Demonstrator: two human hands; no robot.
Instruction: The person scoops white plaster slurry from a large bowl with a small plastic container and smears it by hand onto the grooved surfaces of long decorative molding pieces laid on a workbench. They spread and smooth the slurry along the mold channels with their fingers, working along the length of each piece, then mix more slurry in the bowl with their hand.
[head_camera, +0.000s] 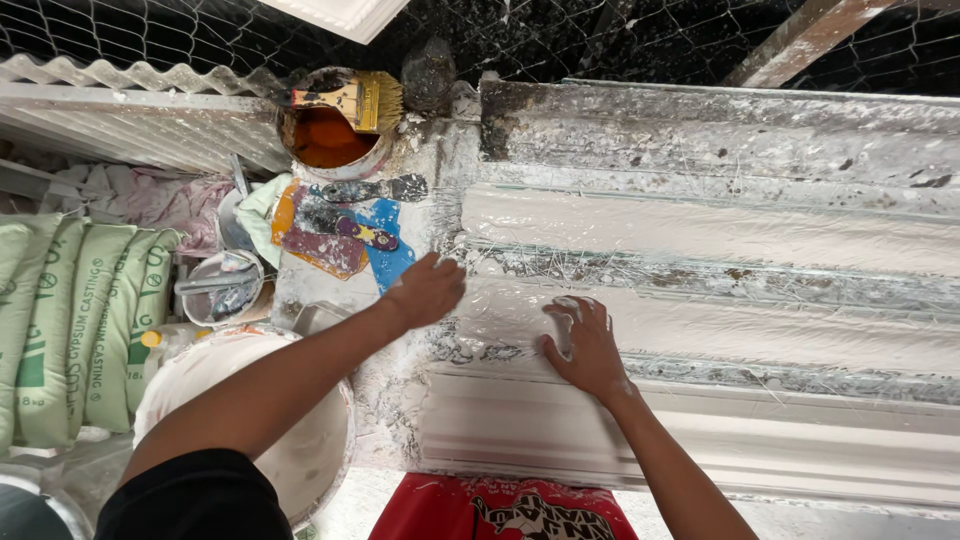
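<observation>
Two hands work wet plaster on a long ribbed mould (720, 240) that lies across the surface: the left hand (428, 290) is loosely curled, holding nothing I can make out, pressing at the mould's near end, and the right hand (585, 345) lies flat with fingers spread on the plaster (700, 330) in a channel just beside it. Judging by the loose fibres showing along the ridges, the work goes best with firm, even strokes along each channel, pushing plaster and fibre into the corners and leaving no thin spots. Counted: one tin (335, 135) of orange liquid with one brush (350, 98) across its rim, one white bucket (300, 440) under the left arm, two scrapers (370, 190) on a stained cloth, several green sacks (80, 330) stacked at the left.
</observation>
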